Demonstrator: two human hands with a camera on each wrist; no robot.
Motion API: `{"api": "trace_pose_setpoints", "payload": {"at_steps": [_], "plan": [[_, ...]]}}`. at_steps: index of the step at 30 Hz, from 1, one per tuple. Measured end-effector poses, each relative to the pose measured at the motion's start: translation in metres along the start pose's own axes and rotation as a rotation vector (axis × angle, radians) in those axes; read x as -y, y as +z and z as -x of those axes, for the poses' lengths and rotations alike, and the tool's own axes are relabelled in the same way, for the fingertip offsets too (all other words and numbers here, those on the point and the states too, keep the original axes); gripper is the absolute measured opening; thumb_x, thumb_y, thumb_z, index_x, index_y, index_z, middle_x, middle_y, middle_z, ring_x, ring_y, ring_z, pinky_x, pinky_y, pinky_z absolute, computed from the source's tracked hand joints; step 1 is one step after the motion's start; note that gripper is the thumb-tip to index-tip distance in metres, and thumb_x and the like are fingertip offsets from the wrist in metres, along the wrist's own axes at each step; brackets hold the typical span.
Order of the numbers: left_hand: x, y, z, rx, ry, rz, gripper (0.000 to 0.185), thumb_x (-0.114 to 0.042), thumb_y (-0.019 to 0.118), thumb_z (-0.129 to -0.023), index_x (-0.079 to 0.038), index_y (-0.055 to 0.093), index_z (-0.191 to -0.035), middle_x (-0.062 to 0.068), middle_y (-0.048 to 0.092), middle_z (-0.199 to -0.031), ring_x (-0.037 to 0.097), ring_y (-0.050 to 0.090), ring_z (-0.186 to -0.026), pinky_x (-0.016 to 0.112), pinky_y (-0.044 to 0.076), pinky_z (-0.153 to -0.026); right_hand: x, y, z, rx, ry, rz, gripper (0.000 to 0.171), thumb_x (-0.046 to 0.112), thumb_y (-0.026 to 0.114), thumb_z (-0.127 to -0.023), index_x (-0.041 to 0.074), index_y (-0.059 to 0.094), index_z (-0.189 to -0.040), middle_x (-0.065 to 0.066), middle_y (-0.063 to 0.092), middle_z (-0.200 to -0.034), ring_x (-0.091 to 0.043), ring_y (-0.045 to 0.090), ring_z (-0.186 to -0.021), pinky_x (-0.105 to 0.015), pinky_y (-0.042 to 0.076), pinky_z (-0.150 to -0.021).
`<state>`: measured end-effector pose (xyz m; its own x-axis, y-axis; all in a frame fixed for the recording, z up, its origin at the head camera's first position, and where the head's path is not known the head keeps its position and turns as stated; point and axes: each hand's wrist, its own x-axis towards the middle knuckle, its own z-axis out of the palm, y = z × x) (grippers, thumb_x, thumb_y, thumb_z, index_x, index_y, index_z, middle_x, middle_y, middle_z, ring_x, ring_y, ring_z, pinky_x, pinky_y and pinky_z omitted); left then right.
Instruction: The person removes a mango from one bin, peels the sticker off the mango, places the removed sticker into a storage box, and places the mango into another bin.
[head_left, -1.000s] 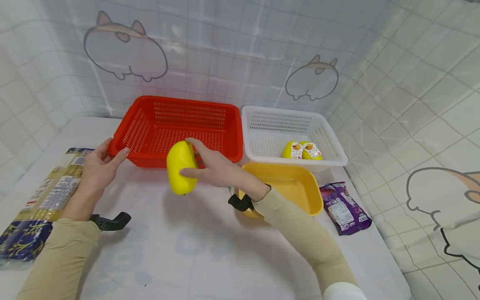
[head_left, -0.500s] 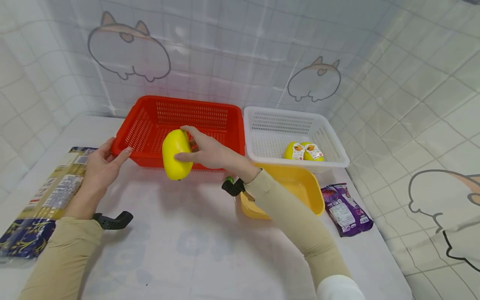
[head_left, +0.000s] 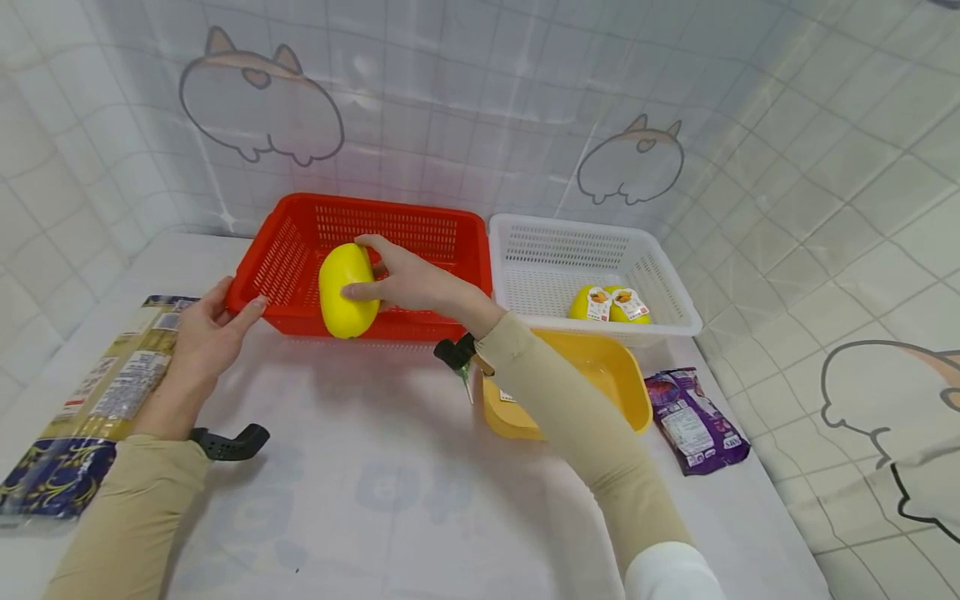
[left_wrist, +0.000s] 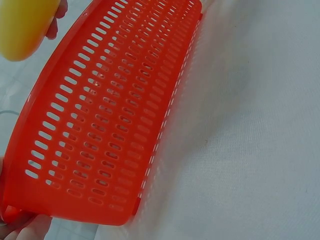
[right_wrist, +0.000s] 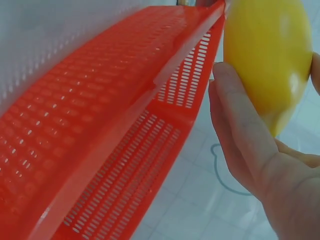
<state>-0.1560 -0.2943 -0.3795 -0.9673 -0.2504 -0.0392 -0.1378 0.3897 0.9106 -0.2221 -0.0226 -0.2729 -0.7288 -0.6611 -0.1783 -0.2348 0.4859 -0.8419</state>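
Note:
My right hand (head_left: 369,273) grips a smooth yellow oval fruit (head_left: 345,292) and holds it against the front rim of the red slotted basket (head_left: 420,242). In the right wrist view the fruit (right_wrist: 267,55) sits between thumb and fingers (right_wrist: 240,130), just beside the basket's rim (right_wrist: 100,125). My left hand (head_left: 234,303) holds the basket's front left corner, thumb on the outer wall. The left wrist view shows the red wall (left_wrist: 110,115), the fruit (left_wrist: 22,25) at the top left and fingertips (left_wrist: 25,227) under the corner.
A white basket (head_left: 555,250) to the right holds two labelled yellow fruits (head_left: 609,303). A yellow tub (head_left: 611,375) stands in front of it, with a purple packet (head_left: 693,421) beside it. A long noodle package (head_left: 82,400) lies at the left.
My right hand has carried the yellow fruit up and away from me, from above the table to the red basket's front rim. The left hand has stayed on the corner.

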Motion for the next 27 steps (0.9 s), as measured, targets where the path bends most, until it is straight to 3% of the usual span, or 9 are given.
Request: {"api": "trace_pose_setpoints", "payload": {"at_steps": [8, 18, 27], "plan": [[0.0, 0.002, -0.001, -0.017, -0.015, -0.023, 0.089, -0.056, 0.049, -0.098, -0.015, 0.001, -0.161, 0.014, 0.019, -0.166, 0.036, 0.034, -0.145, 0.034, 0.037, -0.11, 0.008, -0.006, -0.011, 0.02, 0.012, 0.001, 0.079, 0.031, 0.072, -0.092, 0.024, 0.026, -0.156, 0.0, 0.048, -0.136, -0.016, 0.053, -0.114, -0.031, 0.058, -0.092], [-0.002, 0.001, 0.001, -0.014, -0.026, -0.019, 0.089, -0.057, 0.049, -0.098, -0.017, 0.0, -0.161, 0.013, 0.017, -0.166, 0.037, 0.032, -0.146, 0.037, 0.036, -0.111, 0.012, -0.013, -0.031, 0.049, 0.053, -0.05, 0.077, 0.028, 0.074, -0.091, 0.024, 0.03, -0.155, 0.001, 0.048, -0.136, -0.017, 0.057, -0.11, -0.027, 0.06, -0.085], [-0.003, 0.0, 0.001, -0.014, -0.036, -0.001, 0.087, -0.052, 0.049, -0.099, -0.015, 0.001, -0.16, 0.016, 0.017, -0.166, 0.037, 0.031, -0.146, 0.035, 0.035, -0.112, 0.004, -0.024, -0.047, 0.073, 0.089, -0.078, 0.075, 0.028, 0.075, -0.09, 0.025, 0.034, -0.154, 0.004, 0.04, -0.144, -0.018, 0.058, -0.111, -0.029, 0.06, -0.087]]}}
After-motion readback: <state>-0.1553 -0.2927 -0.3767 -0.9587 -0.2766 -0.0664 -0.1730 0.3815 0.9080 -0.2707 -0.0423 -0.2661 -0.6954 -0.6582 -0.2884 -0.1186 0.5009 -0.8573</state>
